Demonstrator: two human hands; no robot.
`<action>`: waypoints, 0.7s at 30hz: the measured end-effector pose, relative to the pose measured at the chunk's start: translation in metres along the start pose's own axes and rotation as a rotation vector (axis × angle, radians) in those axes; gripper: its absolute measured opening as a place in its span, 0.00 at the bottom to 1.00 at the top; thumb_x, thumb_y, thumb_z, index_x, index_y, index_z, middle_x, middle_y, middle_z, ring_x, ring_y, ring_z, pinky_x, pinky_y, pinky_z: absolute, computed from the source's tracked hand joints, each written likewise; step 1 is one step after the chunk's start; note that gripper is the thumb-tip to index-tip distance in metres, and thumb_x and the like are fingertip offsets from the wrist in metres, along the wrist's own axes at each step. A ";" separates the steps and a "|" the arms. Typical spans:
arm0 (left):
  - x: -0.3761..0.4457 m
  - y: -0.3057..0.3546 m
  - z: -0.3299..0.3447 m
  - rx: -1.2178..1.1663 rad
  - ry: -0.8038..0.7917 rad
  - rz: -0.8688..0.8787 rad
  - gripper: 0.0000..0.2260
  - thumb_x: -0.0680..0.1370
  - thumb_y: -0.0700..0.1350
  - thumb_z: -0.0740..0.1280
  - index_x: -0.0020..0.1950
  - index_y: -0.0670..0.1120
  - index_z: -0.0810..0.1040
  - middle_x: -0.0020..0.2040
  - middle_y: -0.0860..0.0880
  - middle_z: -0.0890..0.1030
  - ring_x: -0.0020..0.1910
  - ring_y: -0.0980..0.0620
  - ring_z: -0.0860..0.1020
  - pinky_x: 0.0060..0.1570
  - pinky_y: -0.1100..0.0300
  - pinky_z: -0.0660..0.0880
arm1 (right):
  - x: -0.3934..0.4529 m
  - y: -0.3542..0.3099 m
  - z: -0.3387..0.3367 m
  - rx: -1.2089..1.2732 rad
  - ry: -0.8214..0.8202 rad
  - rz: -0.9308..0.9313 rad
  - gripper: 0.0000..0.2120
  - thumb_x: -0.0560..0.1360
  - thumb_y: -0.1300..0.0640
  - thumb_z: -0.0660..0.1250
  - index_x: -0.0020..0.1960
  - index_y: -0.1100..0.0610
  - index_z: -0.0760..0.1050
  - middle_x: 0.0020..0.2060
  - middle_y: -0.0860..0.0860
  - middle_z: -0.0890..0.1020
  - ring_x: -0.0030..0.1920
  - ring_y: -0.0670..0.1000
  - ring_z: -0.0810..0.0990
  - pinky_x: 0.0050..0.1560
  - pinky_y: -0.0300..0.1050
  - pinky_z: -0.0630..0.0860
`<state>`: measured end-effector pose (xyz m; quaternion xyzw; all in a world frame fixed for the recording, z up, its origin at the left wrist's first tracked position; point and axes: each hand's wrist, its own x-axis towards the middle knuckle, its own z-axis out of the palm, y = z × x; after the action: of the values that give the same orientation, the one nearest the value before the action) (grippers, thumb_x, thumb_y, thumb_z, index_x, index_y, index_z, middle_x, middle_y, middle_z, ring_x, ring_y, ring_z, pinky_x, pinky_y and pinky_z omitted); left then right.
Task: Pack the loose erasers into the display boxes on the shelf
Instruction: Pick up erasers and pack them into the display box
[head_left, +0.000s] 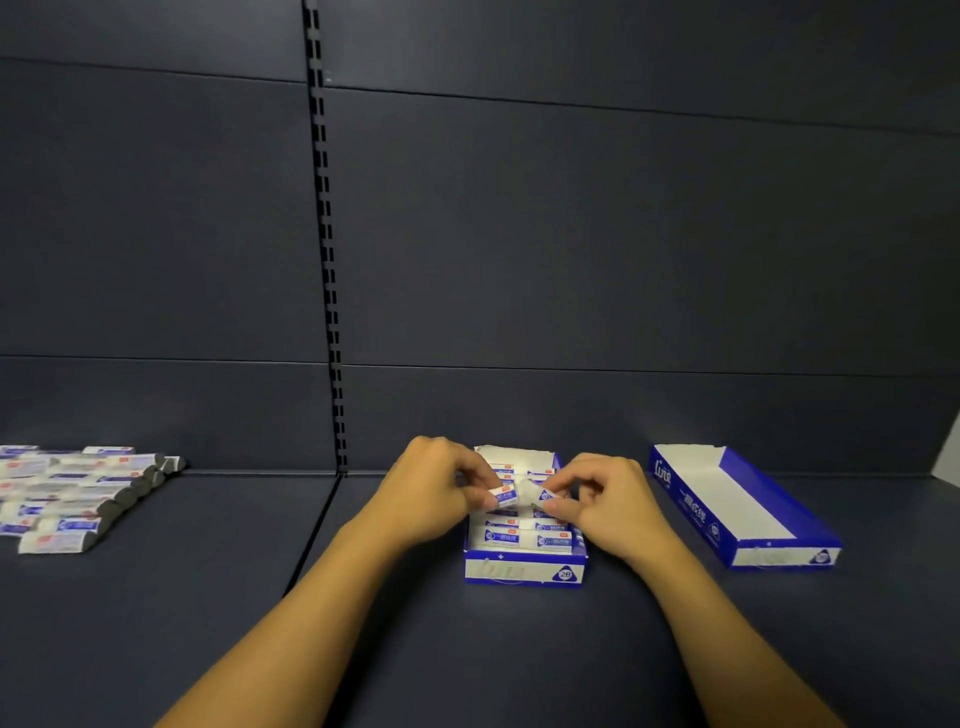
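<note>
A blue and white display box (524, 570) stands on the dark shelf in front of me, partly filled with wrapped erasers (527, 538). Over its middle, my left hand (434, 486) pinches one white and blue eraser (503, 496). My right hand (602, 496) pinches a second eraser (535, 491) right beside it, so the two erasers almost touch. A second display box (748, 525), with nothing inside, lies to the right. Several loose erasers (72, 493) lie in rows at the far left of the shelf.
The shelf's back panel rises just behind the boxes, with a slotted upright (327, 260) left of centre. A seam (311, 530) runs down the shelf surface between the loose erasers and the boxes.
</note>
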<state>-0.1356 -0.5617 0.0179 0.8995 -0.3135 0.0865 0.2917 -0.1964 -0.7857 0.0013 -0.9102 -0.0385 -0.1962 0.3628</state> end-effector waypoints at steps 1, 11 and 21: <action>0.000 -0.001 0.001 0.005 -0.017 -0.002 0.08 0.74 0.49 0.77 0.52 0.54 0.87 0.48 0.60 0.84 0.45 0.66 0.76 0.42 0.72 0.69 | 0.000 0.001 0.001 -0.003 0.000 -0.007 0.06 0.71 0.60 0.78 0.47 0.56 0.85 0.42 0.44 0.82 0.33 0.33 0.76 0.32 0.29 0.71; -0.002 -0.003 0.012 0.183 -0.133 0.061 0.11 0.75 0.54 0.75 0.56 0.58 0.85 0.55 0.58 0.82 0.54 0.58 0.74 0.50 0.59 0.77 | 0.005 0.011 0.005 -0.233 -0.120 -0.009 0.09 0.71 0.54 0.78 0.51 0.51 0.85 0.44 0.38 0.78 0.42 0.39 0.79 0.34 0.30 0.70; -0.007 0.003 0.012 0.188 -0.136 0.033 0.11 0.74 0.54 0.76 0.56 0.58 0.85 0.50 0.59 0.76 0.53 0.59 0.73 0.46 0.65 0.71 | -0.003 0.010 0.001 -0.224 -0.132 0.024 0.09 0.69 0.53 0.80 0.48 0.52 0.86 0.44 0.40 0.81 0.41 0.41 0.80 0.34 0.30 0.70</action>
<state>-0.1434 -0.5669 0.0072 0.9214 -0.3379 0.0594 0.1824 -0.1967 -0.7922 -0.0067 -0.9563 -0.0291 -0.1347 0.2580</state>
